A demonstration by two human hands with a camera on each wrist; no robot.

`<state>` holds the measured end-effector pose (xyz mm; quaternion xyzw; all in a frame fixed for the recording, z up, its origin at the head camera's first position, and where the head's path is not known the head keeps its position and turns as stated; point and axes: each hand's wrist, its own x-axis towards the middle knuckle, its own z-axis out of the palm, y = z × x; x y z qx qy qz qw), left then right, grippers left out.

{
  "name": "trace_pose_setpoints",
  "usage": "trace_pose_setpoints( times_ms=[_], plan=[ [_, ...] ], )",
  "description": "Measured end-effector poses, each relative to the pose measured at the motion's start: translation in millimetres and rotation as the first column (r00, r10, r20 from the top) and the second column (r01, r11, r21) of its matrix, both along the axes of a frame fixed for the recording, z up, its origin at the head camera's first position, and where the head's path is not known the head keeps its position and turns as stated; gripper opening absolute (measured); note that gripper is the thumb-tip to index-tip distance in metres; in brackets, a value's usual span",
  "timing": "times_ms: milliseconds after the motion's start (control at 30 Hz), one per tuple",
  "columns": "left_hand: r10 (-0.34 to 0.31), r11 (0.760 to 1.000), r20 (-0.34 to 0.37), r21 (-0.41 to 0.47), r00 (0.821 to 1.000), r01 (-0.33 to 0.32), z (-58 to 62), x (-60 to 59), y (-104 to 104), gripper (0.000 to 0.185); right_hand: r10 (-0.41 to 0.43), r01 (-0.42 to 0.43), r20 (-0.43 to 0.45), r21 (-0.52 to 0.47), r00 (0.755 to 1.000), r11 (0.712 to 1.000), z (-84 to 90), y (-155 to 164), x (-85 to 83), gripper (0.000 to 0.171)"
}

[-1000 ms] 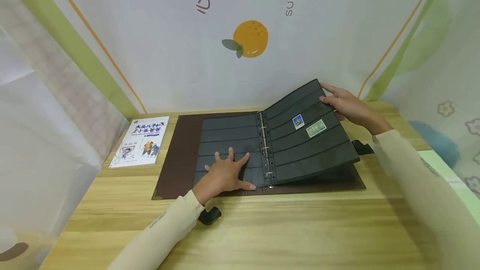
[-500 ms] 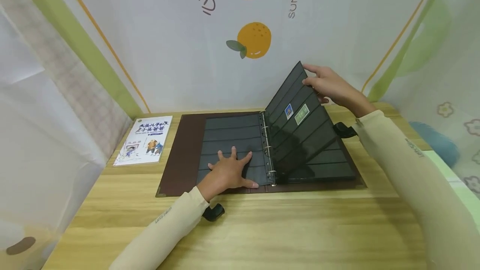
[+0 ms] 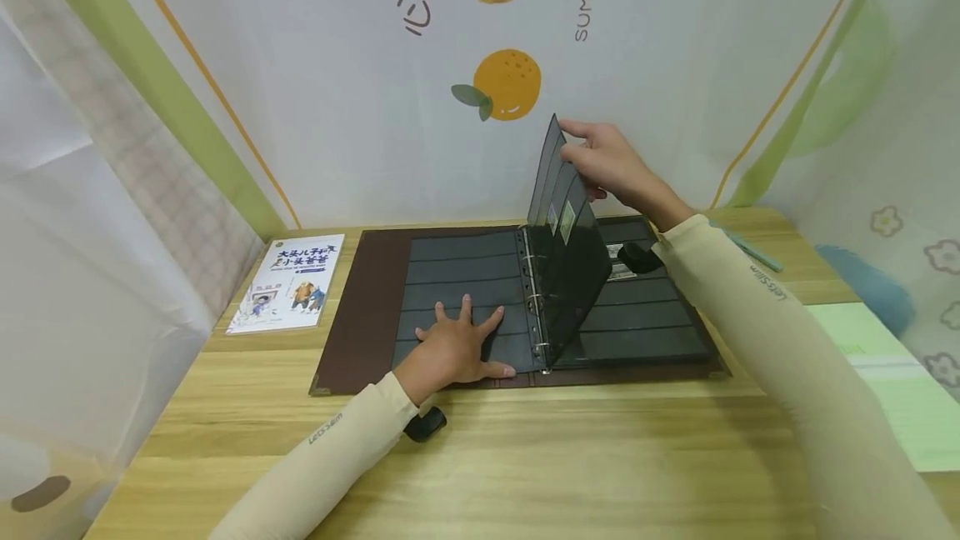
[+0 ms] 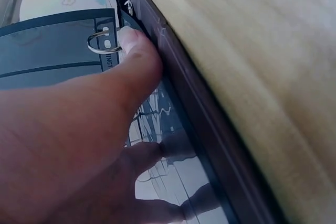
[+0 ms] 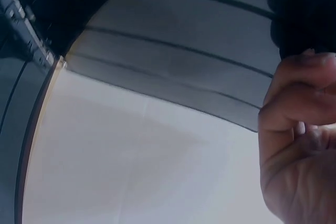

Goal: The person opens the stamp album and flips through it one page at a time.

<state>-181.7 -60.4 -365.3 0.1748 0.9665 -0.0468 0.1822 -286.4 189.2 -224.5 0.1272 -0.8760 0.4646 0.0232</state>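
Note:
A stamp album with a dark brown cover (image 3: 356, 307) lies spread out on the wooden table. Metal rings (image 3: 534, 300) hold its black strip pages. Fingers spread, my left hand (image 3: 450, 348) presses flat on the left page (image 3: 465, 250); its thumb reaches beside a ring (image 4: 94, 45) in the left wrist view. My right hand (image 3: 609, 163) pinches the outer upper corner of a raised page (image 3: 573, 277), which stands nearly upright. Two small stamps (image 3: 567, 222) show on that page. Beneath it, the right-hand page (image 3: 637, 319) carries a pale stamp (image 3: 621, 272), partly hidden by the wrist camera.
A white children's book (image 3: 288, 282) lies left of the album. On the right are a light green sheet (image 3: 870, 373) and a thin greenish stick (image 3: 756, 253), partly behind the right sleeve. A printed cloth (image 3: 637, 82) hangs behind the table.
My right hand has lifted the page and swung it leftward from a low slant to nearly upright, uncovering the page below with its stamp. My left hand stays on the left page.

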Motion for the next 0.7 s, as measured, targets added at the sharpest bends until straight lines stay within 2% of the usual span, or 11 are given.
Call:
trace_pose_setpoints(
  times_ms=[100,233,467,700],
  plan=[
    [-0.001,1.0,0.0,-0.03,1.0,0.001,2.7,-1.3,-2,0.094,0.008,-0.009,-0.029,-0.03,1.0,1.0,1.1,-12,-1.2,0.061],
    [-0.004,1.0,-0.001,-0.026,1.0,0.004,4.0,-0.7,-4,0.093,0.004,-0.007,-0.051,-0.047,0.999,0.999,1.2,-25,-2.1,0.058],
    [-0.013,0.999,0.011,-0.035,1.0,0.013,3.4,3.7,-5,0.093,-0.004,0.003,-0.045,-0.026,0.999,1.0,-1.0,-38,-3.9,0.056],
    [-0.01,0.996,0.029,-0.084,1.0,0.012,9.7,3.2,0,0.095,0.004,-0.006,-0.047,-0.043,0.999,0.999,-0.9,-44,-3.9,0.058]
  ],
)
